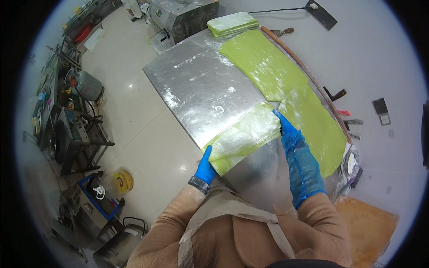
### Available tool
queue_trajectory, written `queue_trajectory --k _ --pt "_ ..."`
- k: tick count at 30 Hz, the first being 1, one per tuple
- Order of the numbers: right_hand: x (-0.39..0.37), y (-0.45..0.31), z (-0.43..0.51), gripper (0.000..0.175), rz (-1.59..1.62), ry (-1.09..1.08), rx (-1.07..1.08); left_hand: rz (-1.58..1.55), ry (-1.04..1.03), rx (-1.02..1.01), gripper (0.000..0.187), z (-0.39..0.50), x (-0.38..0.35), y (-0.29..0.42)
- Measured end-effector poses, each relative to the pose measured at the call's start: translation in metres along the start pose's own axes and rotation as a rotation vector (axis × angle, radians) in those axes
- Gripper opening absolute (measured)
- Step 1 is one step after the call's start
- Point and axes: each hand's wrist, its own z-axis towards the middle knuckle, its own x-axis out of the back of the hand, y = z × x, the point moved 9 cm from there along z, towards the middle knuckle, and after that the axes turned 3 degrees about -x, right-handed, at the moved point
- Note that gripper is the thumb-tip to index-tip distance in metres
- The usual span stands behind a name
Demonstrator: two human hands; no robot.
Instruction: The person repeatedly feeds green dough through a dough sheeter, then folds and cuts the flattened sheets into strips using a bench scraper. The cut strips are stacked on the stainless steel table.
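A folded stack of floured green dough sheets (246,132) lies before me across the steel tabletop (204,90). My left hand (205,170), in a blue glove, grips its near left end with the thumb on top. At the opposite end, my right hand (285,124) holds the edge, also gloved in blue, with a blue plastic sleeve up the forearm. Beyond the right hand spreads a long flat green dough sheet (311,124), joined or overlapped by another floured sheet (263,62) farther back. The fingers beneath the stack are hidden.
A folded green dough pile (233,24) rests at the far end beside a dough machine (184,16). A long wooden rolling pin (305,68) borders the wall side, with a scraper (283,32) and a brush (355,179) near it. A gas cylinder (87,86) stands left.
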Motion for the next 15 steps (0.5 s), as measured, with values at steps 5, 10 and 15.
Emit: queue_trajectory --k 5,10,15 --pt "-0.004 -0.002 -0.022 0.047 -0.123 0.021 -0.054 0.368 0.008 -0.126 0.042 -0.007 -0.016 0.025" --pt "0.004 0.011 -0.011 0.048 -0.064 0.012 -0.050 0.496 -0.091 -0.100 0.043 0.008 -0.042 0.050" --pt "0.001 0.033 -0.034 0.059 0.026 0.181 -0.060 0.508 -0.229 0.069 0.056 0.045 -0.055 0.088"
